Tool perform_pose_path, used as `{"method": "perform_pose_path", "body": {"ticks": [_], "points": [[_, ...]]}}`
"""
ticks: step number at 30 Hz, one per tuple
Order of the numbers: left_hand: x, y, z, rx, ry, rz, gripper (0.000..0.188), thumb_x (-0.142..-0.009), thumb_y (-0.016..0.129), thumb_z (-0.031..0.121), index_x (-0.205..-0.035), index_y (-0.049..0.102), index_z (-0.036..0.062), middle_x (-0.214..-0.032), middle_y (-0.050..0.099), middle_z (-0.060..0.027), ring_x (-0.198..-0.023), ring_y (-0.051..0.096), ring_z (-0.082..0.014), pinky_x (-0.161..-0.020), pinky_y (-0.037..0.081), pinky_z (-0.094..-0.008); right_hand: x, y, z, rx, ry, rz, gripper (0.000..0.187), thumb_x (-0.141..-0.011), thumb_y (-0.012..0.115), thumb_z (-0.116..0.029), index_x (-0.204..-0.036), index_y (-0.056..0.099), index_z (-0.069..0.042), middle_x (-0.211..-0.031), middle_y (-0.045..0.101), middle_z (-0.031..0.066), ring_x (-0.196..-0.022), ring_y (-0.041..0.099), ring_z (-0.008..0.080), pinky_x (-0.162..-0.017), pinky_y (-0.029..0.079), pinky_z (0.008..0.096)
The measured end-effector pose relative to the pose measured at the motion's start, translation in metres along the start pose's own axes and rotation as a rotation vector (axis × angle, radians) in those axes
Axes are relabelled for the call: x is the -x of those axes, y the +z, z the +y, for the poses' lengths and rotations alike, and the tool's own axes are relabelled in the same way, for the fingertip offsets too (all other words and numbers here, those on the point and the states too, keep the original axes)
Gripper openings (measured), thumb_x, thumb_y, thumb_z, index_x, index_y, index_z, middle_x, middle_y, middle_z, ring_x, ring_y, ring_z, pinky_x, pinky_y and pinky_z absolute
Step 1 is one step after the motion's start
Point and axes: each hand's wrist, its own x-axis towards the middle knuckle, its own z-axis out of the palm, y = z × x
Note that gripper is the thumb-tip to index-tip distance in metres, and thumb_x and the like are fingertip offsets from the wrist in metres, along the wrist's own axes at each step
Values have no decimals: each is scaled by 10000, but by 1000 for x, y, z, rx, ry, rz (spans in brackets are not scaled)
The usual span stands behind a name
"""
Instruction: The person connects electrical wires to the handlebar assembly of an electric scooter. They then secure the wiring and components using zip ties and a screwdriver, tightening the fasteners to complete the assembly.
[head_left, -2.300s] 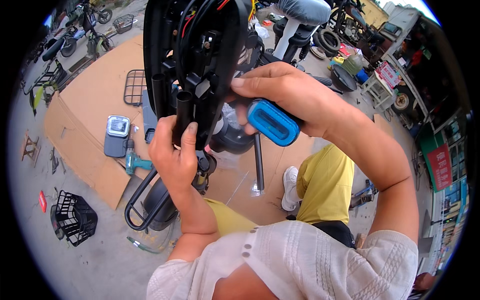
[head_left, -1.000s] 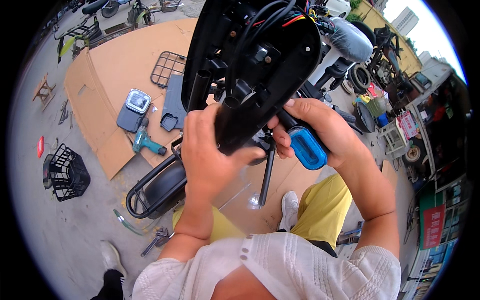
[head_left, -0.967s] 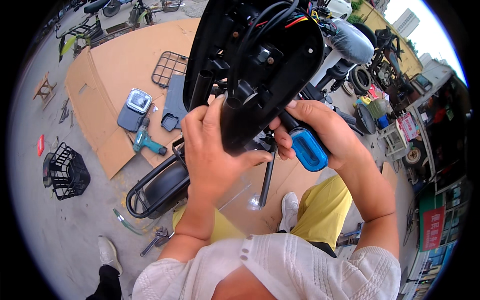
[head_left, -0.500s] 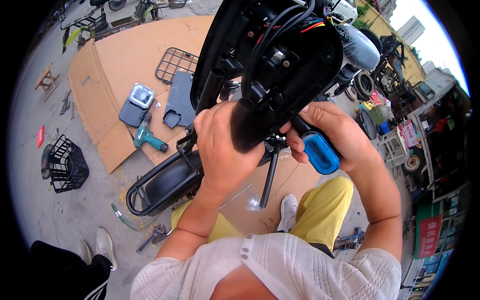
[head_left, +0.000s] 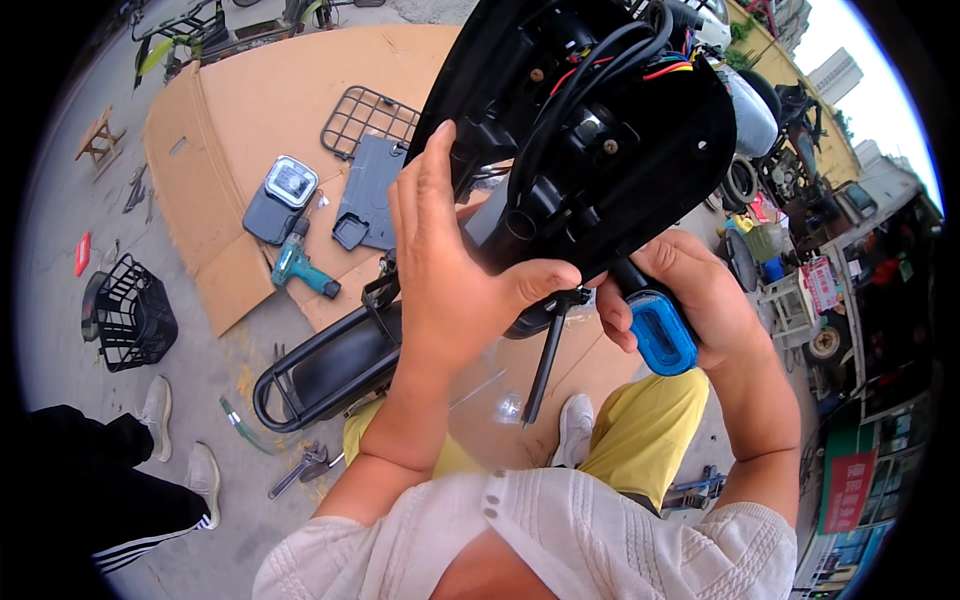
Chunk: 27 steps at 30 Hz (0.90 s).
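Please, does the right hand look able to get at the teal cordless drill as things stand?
Probably not: the right hand holds a black part with a blue oval face, and in this view the left hand is between it and the teal cordless drill on the cardboard.

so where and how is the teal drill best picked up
Probably take the teal drill by its handle, from above and the picture's right: it lies on its side, with the handle jutting rightward, toward the left hand, and the nose pointing away from the person.
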Motion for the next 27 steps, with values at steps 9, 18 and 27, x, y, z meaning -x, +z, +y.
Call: {"method": "perform_pose_path", "body": {"ticks": [9,18,27], "points": [[-4,7,3,-114,3,34,872,-675,847,215,-1376,395,-38,-1236,478,-184,-1109,455,-309,-808,541,-346,1,2,-10,50,39,37,381,-1016,428,-253,-995,606,83,-728,621,131,-600,597,194,-552,494,294],[-6,5,4,-111,7,24,840,-671,836,166,-1362,407,-44,-1223,482,-188,-1097,457,-307,-787,536,-344,-3,-3,-12,89,45,25,366,-998,445,-232,-971,617,90,-724,629,127,-597,606,195,-561,504,294],[-5,5,1,-153,29,52,825,-658,839,192,-1345,439,-29,-1191,507,-179,-1088,460,-304,-727,506,-328,-1,-3,-1,-2,3,-9,397,-1011,426,-279,-1020,607,74,-759,649,139,-626,621,214,-599,514,311]]}}
